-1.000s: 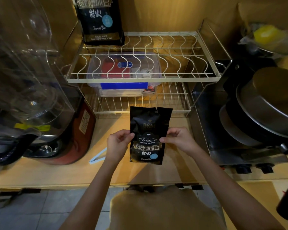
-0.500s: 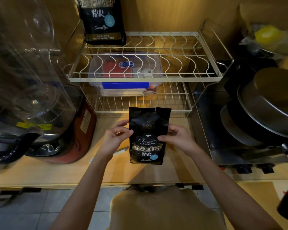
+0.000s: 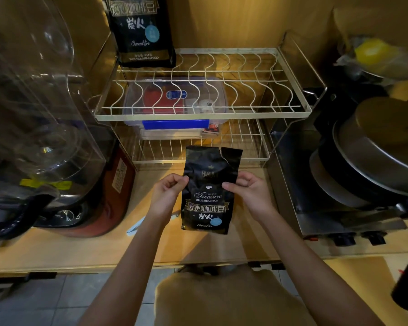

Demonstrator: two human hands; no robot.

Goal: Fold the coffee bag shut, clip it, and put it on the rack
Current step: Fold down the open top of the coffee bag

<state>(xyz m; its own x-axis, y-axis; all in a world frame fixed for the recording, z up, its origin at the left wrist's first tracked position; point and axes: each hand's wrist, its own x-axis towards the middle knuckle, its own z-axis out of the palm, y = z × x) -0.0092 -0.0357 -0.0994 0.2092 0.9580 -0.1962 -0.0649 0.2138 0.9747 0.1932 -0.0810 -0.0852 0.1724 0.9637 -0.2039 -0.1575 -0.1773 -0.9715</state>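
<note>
Low in the centre of the frame, the left hand (image 3: 166,192) and the right hand (image 3: 247,191) are pinching the side edges of the coffee bag (image 3: 207,191), holding it upright above the counter (image 3: 57,250); it is looking light and crinkly, a soft foil likely to be slippery, with a torn top, so the flat upper edges are seeming the best hold for folding; the clip (image 3: 134,228) is lying left of the left wrist; since the earlier frame the left fingers are curling tighter on the edge; beyond, the rack (image 3: 203,116) is waiting.
</note>
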